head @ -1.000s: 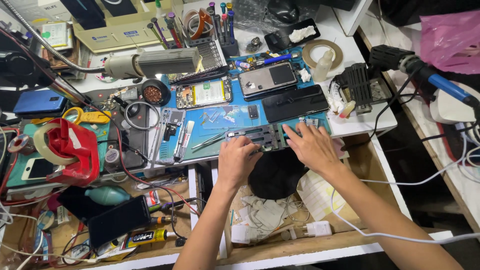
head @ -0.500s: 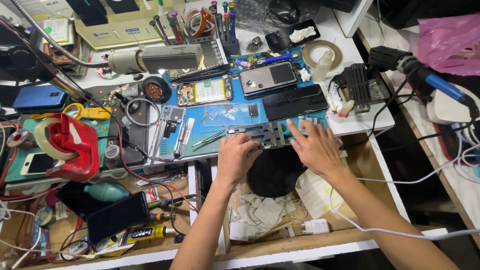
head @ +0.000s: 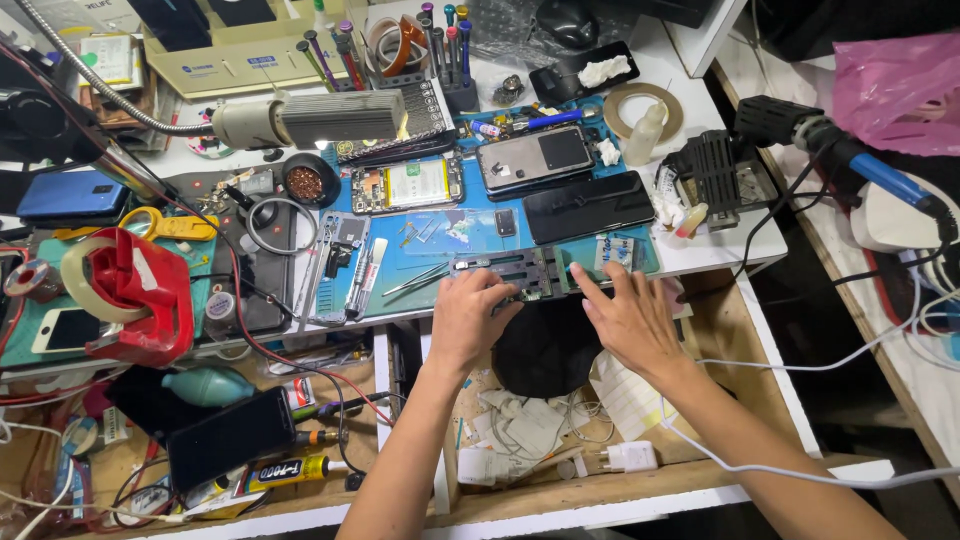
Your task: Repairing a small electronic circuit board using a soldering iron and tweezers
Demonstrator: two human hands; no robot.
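A grey metal holder with slots lies at the front edge of the blue work mat. My left hand curls its fingers over the holder's left front part. My right hand lies with fingers spread, the tips touching the holder's right end and the mat. Behind the holder lie a black phone face down, a grey phone back and an opened phone showing its battery. Tweezers lie just left of the holder.
A lamp head hangs over the mat's back left. A red tape dispenser stands at left, a soldering stand at right. Below the hands an open drawer holds a black round object, a white charger and cables.
Both hands stay on the metal holder. My right hand has drawn slightly back toward me; the view has shifted a little.
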